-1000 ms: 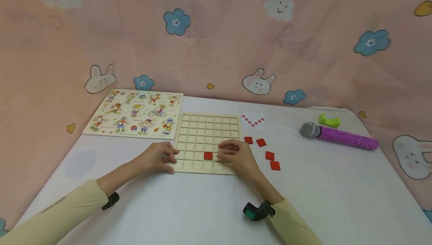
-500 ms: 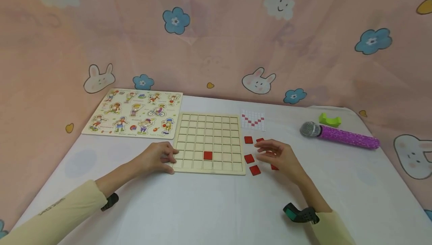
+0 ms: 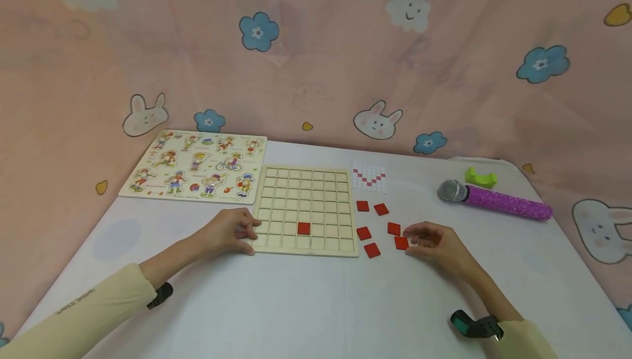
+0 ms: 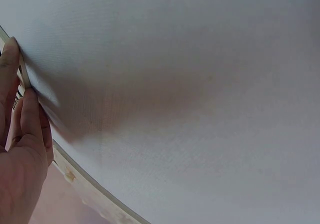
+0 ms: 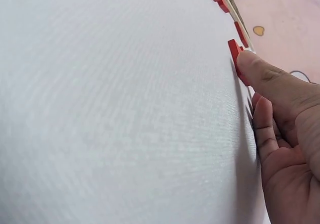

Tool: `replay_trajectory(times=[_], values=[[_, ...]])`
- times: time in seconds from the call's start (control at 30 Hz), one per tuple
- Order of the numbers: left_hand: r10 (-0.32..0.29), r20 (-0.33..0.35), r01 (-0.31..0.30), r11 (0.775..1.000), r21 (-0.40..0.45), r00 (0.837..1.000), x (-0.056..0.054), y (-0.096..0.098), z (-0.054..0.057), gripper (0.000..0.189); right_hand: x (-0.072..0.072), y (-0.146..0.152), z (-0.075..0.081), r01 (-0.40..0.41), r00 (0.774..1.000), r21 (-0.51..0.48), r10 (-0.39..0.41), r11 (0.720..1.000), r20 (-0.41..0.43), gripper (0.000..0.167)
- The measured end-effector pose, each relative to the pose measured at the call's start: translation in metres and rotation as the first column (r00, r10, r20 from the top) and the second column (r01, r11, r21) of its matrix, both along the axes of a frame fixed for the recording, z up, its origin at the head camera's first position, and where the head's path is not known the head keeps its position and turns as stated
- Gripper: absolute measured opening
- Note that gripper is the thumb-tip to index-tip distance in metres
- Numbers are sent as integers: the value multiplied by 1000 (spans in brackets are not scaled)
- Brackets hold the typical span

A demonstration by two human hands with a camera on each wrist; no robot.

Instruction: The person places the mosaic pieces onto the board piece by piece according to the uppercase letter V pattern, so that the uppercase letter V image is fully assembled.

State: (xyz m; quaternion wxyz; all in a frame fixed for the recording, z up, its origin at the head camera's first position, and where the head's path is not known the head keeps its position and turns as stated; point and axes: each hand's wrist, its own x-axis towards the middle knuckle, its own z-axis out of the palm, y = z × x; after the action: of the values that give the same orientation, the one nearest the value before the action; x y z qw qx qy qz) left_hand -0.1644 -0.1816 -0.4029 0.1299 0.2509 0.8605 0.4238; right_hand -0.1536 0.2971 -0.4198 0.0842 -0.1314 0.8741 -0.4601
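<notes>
Lying between left hand (image 3: 229,231) and right hand (image 3: 441,246): a wooden grid board (image 3: 299,190) is showing square cells.
Left hand: curled fingers and thumb are gripping the board's edge.
Right hand: thumb is touching a flat red tile (image 3: 401,243), partly hiding it in the wrist view; whether fingers are pinching, I cannot tell.
Loose tiles (image 3: 364,233): five more are lying left of the right hand.

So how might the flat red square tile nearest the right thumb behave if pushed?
The tile looks stiff: straight edges, no bend. It seems light, being small beside the right hand. Lying flat, it would likely slide, not roll.
</notes>
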Motion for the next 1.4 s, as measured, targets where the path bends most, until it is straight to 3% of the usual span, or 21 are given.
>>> replay_trajectory(times=[0.33,0.67,0.87,1.4], values=[[4,-7,-4,1000,-19,1000,0,0,1,23,-2,1,-3,20,1000,17,-20,1000,12,34],[7,1,-7,1000,-16,1000,3,0,1,23,4,-4,5,42,997,-50,-38,998,70,40],[-1,-21,0,1000,-20,1000,3,0,0,23,6,-14,10,67,997,-39,-65,997,46,41],[5,-5,-5,1000,-28,1000,2,2,2,23,-5,-36,19,144,988,-71,-139,987,74,44]])
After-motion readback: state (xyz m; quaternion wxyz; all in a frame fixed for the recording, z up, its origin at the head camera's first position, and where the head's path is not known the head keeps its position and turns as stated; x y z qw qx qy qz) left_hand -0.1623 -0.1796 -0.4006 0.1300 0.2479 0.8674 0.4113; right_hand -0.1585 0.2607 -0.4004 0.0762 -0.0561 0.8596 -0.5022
